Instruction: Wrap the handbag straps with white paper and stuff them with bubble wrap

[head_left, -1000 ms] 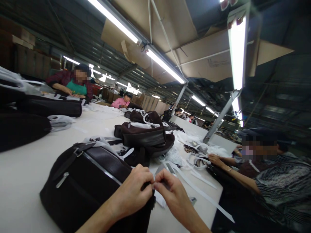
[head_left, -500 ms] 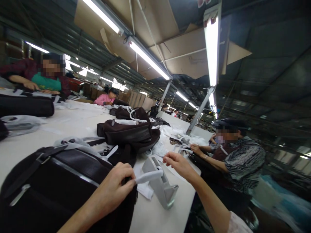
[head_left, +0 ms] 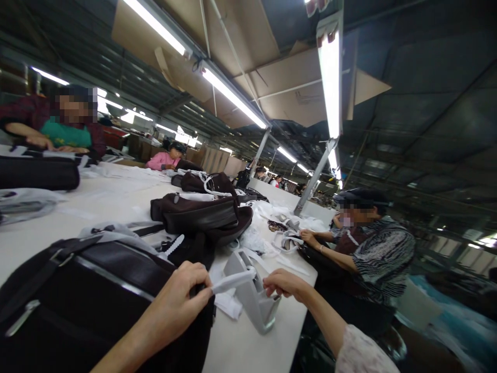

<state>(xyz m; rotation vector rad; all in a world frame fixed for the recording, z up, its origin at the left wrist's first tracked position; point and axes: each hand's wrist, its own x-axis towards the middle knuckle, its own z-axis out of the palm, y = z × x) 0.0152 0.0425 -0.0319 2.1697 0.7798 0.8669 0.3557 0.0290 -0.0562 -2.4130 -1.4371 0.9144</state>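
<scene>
Pinched between thumb and curled fingers of left hand (head_left: 182, 290): one end of white strip (head_left: 233, 281). Running from that grip, above the desk (head_left: 233, 352), to upper part of grey tape dispenser (head_left: 254, 305), near the desk's right edge. Just beside dispenser, at its right side: right hand (head_left: 286, 284), with fingers partly curled and slightly parted; overlapping dispenser in view, cannot tell whether touching or gripping anything. Under the strip, on desk: white scrap (head_left: 230, 306). Beneath left forearm in view, filling the left foreground: large dark bag (head_left: 97, 290), with bright zip line across its top and silver zip pull (head_left: 23, 318) on its front; cannot tell about any contact with left hand. Beyond it: stacked dark bags (head_left: 198, 215), then crumpled clear wrapping (head_left: 252, 239). At far left: another dark bag (head_left: 39, 172), near wrapped bundle (head_left: 25, 203). Across to the right: co-worker in patterned sleeves (head_left: 380, 256), with hands on dark material. Farther back, beyond the desk: one co-worker in green apron (head_left: 66, 133), another in pink (head_left: 156, 161). Overhead: lit tube lamps (head_left: 329, 88) and brown cardboard panels (head_left: 295, 103)
</scene>
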